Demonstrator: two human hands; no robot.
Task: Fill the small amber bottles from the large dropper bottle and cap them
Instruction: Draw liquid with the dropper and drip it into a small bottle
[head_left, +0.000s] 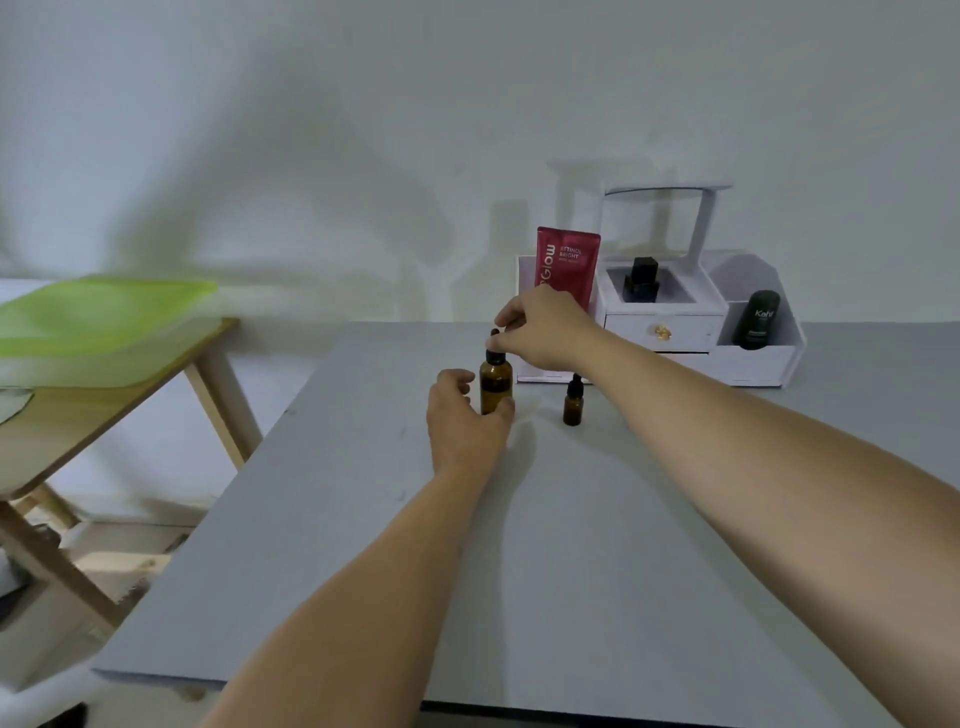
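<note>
The large amber dropper bottle (495, 383) stands upright near the far middle of the grey table (571, 545). My left hand (464, 418) wraps around its lower body from the left. My right hand (540, 327) reaches in from above and pinches the bottle's black dropper cap (493, 349) between thumb and fingers. A small amber bottle (572, 401) with a black cap on it stands upright a short way to the right, untouched.
A white organizer (670, 322) with a drawer sits at the table's far right, holding a red tube (567, 265), a black bottle (641, 280) and a black container (757, 319). To the left stands a wooden side table (104, 395) bearing a green lid.
</note>
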